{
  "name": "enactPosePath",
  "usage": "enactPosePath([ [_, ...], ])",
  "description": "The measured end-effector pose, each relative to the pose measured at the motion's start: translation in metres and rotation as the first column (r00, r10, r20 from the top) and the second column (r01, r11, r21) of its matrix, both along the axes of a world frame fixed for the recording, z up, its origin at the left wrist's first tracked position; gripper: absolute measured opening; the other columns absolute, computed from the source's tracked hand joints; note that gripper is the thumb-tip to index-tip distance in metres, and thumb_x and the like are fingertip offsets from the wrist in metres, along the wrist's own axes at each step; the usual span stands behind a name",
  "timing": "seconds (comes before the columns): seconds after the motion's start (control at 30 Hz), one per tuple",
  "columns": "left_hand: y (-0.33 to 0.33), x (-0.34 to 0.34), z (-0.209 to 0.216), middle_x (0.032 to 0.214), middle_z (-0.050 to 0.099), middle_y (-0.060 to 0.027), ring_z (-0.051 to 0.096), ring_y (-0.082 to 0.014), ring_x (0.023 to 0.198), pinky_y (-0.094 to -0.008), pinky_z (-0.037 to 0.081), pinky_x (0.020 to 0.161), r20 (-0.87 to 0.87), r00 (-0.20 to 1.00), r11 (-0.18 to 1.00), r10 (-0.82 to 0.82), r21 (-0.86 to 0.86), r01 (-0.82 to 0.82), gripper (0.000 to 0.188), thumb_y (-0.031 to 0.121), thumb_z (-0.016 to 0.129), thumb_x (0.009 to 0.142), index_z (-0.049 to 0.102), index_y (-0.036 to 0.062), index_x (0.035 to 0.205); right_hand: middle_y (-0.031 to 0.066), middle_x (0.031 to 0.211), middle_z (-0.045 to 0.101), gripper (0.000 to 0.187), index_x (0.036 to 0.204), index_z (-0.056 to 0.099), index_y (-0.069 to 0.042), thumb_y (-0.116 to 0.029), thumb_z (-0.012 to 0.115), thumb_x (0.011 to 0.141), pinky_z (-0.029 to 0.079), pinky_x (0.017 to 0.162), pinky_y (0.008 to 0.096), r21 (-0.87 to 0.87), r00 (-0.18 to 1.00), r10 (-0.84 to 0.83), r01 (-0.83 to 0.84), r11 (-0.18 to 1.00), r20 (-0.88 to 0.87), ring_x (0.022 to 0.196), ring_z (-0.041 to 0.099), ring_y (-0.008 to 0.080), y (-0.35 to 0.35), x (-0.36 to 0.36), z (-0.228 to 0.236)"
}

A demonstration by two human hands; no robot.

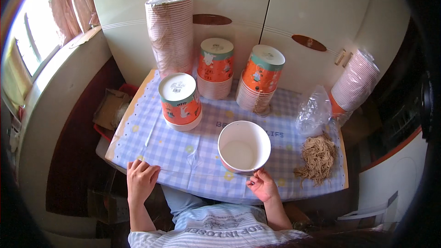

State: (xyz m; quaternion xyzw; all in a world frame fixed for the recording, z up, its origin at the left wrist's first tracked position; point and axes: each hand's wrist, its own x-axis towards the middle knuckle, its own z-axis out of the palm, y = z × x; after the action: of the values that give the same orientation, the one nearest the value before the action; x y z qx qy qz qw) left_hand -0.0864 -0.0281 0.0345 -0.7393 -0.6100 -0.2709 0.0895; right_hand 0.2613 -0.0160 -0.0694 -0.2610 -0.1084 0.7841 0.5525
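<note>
I judge I'm setting out one paper cup [244, 147], upright and empty, mid-table. My right hand [262, 184] pinches its near rim; my left hand [141, 180], left of the cup, lies flat, fingers pressed together. Next probably calls for reaching right to the straw bundle [317, 157].

left hand [141, 180]: flat, palm down (fingers together) | right hand [262, 184]: fingers curled, pinching

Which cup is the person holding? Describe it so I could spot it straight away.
On the checked blue tablecloth, look at the near edge, just above the right hand. The open paper cup there stands mouth up with a white, empty inside; all other cups sit upside down in stacks.
</note>
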Motion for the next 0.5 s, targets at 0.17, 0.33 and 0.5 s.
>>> enactPosePath([
  [0.17, 0.010, 0.012, 0.023, 0.060, 0.051, 0.0011, 0.051, -0.0141, 0.060, -0.0309, 0.035, 0.065, -0.173, 0.983, 0.974, 0.062, 0.226, -0.022, 0.016, 0.007, 0.066, 0.065, 0.059, 0.0108, 0.079, -0.0045, 0.073, 0.057, 0.010, 0.089, 0.059, -0.016, -0.013, 0.059, 0.079, 0.039, 0.071, 0.0346, -0.002, 0.999, 0.033, -0.033, 0.999, 0.000, 0.062, 0.046, 0.0075, -0.005, 0.017, 0.001],
  [0.33, 0.034, 0.029, 0.032, 0.064, 0.056, 0.0003, 0.054, -0.0133, 0.060, -0.0298, 0.036, 0.062, -0.108, 0.994, 0.918, -0.006, 0.393, 0.048, 0.017, 0.007, 0.065, 0.068, 0.059, 0.0090, 0.084, -0.0029, 0.071, 0.058, 0.007, 0.084, 0.059, -0.015, -0.013, 0.059, 0.078, 0.042, 0.067, 0.0363, -0.004, 0.997, -0.021, 0.021, 1.000, 0.080, 0.058, 0.046, 0.0084, -0.004, 0.041, -0.001],
  [0.5, 0.061, 0.059, 0.033, 0.067, 0.060, -0.0015, 0.058, -0.0147, 0.062, -0.0285, 0.039, 0.060, 0.015, 0.970, 0.884, -0.243, 0.415, 0.216, 0.015, 0.006, 0.066, 0.067, 0.060, 0.0077, 0.080, -0.0019, 0.065, 0.055, 0.007, 0.082, 0.057, -0.013, -0.010, 0.058, 0.076, 0.042, 0.062, 0.0308, 0.007, 0.973, -0.104, 0.105, 0.994, 0.208, 0.055, 0.046, 0.0106, 0.002, 0.068, 0.010],
])
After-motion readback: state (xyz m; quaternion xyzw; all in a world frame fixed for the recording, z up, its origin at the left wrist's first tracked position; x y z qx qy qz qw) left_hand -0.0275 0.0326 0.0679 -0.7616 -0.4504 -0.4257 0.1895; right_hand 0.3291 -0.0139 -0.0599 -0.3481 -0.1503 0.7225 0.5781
